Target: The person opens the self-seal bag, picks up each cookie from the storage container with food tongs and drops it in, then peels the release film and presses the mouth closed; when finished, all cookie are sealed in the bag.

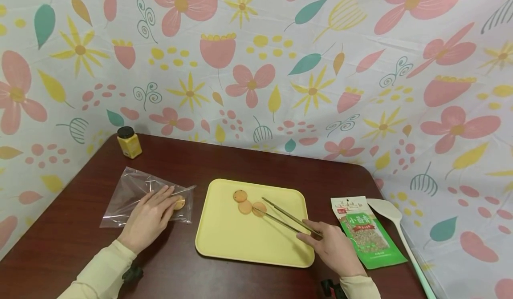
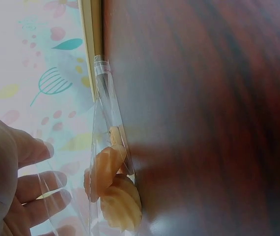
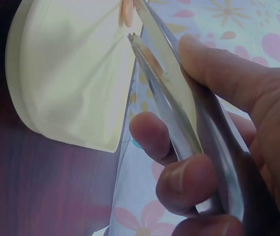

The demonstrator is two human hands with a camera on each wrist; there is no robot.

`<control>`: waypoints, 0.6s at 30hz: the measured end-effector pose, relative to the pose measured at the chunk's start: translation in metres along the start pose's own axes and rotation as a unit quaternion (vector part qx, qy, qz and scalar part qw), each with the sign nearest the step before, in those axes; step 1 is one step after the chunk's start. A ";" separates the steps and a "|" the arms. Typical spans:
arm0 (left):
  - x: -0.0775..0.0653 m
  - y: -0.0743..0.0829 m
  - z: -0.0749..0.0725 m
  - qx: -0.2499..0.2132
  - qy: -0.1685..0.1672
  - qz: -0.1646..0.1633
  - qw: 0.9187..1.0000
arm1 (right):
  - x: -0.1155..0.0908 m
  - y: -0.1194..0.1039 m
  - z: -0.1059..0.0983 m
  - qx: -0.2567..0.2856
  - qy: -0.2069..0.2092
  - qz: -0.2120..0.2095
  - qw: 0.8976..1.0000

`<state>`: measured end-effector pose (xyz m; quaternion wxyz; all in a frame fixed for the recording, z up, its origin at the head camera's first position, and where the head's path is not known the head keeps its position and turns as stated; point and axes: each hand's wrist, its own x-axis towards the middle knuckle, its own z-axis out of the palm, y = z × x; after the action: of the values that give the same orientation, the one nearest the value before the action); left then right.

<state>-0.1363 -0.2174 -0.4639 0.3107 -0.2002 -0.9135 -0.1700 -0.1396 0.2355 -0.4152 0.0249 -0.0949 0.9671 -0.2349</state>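
Tongs reach a cookie on the tray while the left hand tends the bag

From here I watch the right hand (image 1: 332, 249) grip metal tongs (image 3: 211, 128), thumb on one arm, fingers curled round the other. Their tips stand apart over the yellow tray (image 1: 228, 241), about the right-hand cookie (image 1: 260, 206), one arm crossing above it; I cannot tell whether they touch it. Just to its left on the tray lie a second round cookie (image 1: 245, 208) and a dark-speckled cookie (image 1: 240, 195).

On my left, the left hand (image 1: 148, 216) lies over a clear plastic bag (image 1: 128, 192), its fingers nearly straight and thumb apart. The left wrist view shows me ridged cookies (image 2: 123, 204) inside the film, near those fingers.

Behind the bag stands a yellow jar (image 1: 130, 145) with a black lid. Right of the tray, a green fennel packet (image 1: 370, 239) lies beside a spatula (image 1: 386, 210) with a pale green handle, all on the dark reddish table (image 1: 168, 263).
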 end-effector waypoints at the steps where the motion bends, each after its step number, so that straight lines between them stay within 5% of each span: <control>1: 0.000 0.000 0.000 0.000 0.000 0.000 1.000 | 0.000 0.000 0.000 -0.001 0.001 -0.001 1.000; 18: -0.001 0.001 -0.001 0.005 -0.009 -0.010 1.000 | -0.005 0.004 -0.006 0.025 -0.006 0.015 1.000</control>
<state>-0.1347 -0.2176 -0.4633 0.3019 -0.1910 -0.9191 -0.1665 -0.1359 0.2429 -0.4118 0.0362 -0.0812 0.9620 -0.2583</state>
